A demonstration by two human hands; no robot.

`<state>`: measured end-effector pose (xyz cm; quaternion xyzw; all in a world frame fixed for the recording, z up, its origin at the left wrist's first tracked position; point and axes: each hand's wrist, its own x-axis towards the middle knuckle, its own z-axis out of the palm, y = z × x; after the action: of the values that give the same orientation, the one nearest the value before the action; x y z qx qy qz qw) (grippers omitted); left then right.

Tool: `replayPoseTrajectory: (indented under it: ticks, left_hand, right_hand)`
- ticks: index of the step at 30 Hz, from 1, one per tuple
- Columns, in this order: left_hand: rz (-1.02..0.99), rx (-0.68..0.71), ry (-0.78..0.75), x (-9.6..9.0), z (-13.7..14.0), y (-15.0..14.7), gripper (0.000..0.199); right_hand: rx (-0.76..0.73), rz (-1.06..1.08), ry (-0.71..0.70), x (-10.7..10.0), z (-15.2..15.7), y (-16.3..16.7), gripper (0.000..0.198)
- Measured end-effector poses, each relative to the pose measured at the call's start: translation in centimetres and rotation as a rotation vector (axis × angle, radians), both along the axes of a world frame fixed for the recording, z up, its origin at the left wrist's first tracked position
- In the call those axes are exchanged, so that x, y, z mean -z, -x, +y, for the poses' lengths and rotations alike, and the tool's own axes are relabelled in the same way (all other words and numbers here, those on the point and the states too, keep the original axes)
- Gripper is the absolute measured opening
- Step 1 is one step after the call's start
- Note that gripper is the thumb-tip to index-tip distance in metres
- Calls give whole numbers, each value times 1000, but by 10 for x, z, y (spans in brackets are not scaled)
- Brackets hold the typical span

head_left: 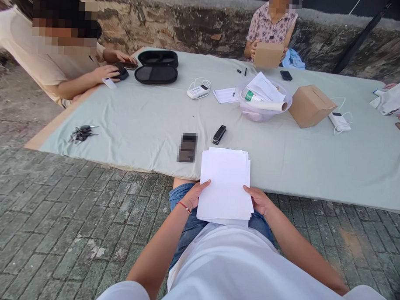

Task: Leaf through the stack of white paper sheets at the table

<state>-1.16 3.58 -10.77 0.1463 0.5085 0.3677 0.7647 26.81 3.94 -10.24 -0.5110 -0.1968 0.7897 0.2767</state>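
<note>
Left hand (192,196), right hand (259,200) grip paper stack (225,186) — grey-clothed table (148,126).

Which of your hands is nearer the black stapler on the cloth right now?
Left. The left hand grips the paper stack's left edge, below and slightly left of the black stapler. The right hand holds the stack's right edge, farther off to the stapler's lower right.

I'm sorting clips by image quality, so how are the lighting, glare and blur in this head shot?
Head view: soft even daylight with faint shadows; the stack of paper held by the left hand and right hand is bright, near blown out; faces and the phone are pixelated; edges bend from wide-angle distortion.
</note>
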Motion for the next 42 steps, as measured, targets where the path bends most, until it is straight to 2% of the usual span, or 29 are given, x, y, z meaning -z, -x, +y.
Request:
replayPoseTrajectory:
  ticks: [4, 7, 11, 17, 19, 21, 24, 28, 32, 34, 39, 42]
  left_hand:
    - [154, 53, -104, -6, 0, -12, 54]
    - [268, 47, -234, -16, 0, -17, 51]
    - [270, 44, -389, -45, 19, -14, 52]
    - [195, -77, -810, -112, 88, -13, 61]
    - [182, -85, -888, -131, 105, -15, 66]
    - [185, -56, -916, -141, 115, -16, 69]
    - [209, 38, -923, -140, 120, -14, 68]
    - [270, 151, -879, -121, 118, -12, 64]
    - [437, 179, -810, -109, 117, -18, 47]
    - [474, 152, -824, -110, 119, -21, 41]
    - [426, -13, -921, -118, 132, -23, 45]
    - [375, 18, -898, -114, 133, -23, 44]
  right_hand:
    - [18, 24, 64, 4, 7, 0, 39]
    - [-16, -29, -11, 0, 13, -4, 39]
    - [-10, -69, -300, -27, 35, -8, 42]
    - [8, -204, -834, -95, 98, -15, 47]
    - [-6, -209, -933, -112, 111, -18, 48]
    - [-29, -208, -978, -120, 118, -22, 49]
    - [-44, -214, -989, -116, 120, -29, 53]
    - [-88, -193, -933, -93, 118, -35, 60]
    - [-128, -213, -887, -81, 119, -32, 46]
    - [-103, -246, -903, -83, 123, -29, 41]
    - [49, -265, -964, -103, 128, -26, 45]
    - [48, -228, -1020, -107, 124, -28, 50]
